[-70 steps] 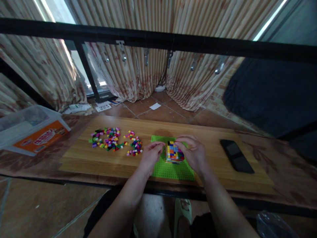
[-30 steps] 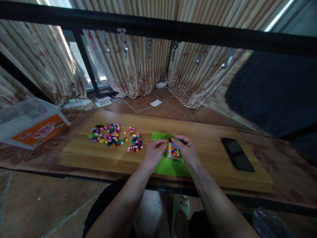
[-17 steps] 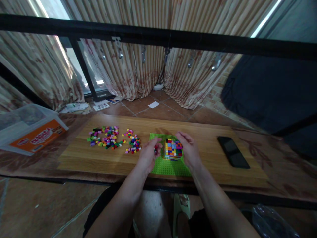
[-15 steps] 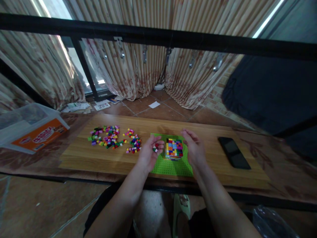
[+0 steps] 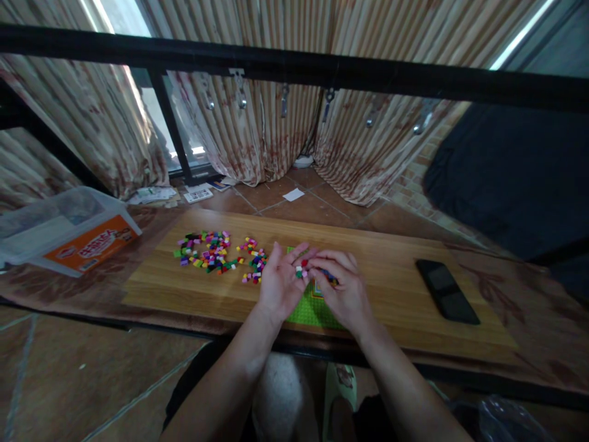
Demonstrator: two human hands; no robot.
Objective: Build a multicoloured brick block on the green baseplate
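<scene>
My left hand (image 5: pixel 283 285) is turned palm up with its fingers spread, and several small toy bricks (image 5: pixel 301 271) in white, red, pink and green lie in it. Over that palm, the fingertips of my right hand (image 5: pixel 343 285) are pinched together at the bricks; the piece between them is too small to make out clearly. Under my right hand, a multicoloured block of stacked bricks (image 5: pixel 318 290) stands on the green baseplate (image 5: pixel 313 312), mostly hidden.
Loose bricks (image 5: pixel 209 252) lie in two heaps on the left of the wooden board (image 5: pixel 156 276). A black phone (image 5: pixel 446 291) rests at the right. Far left stands a clear plastic box (image 5: pixel 87 248) with an orange label. A dark metal bar (image 5: pixel 294 64) crosses beyond the board.
My right hand has moved left, from beside the brick block to my left palm, and its fingers have closed there. My left hand has opened flatter. The view has shifted slightly.
</scene>
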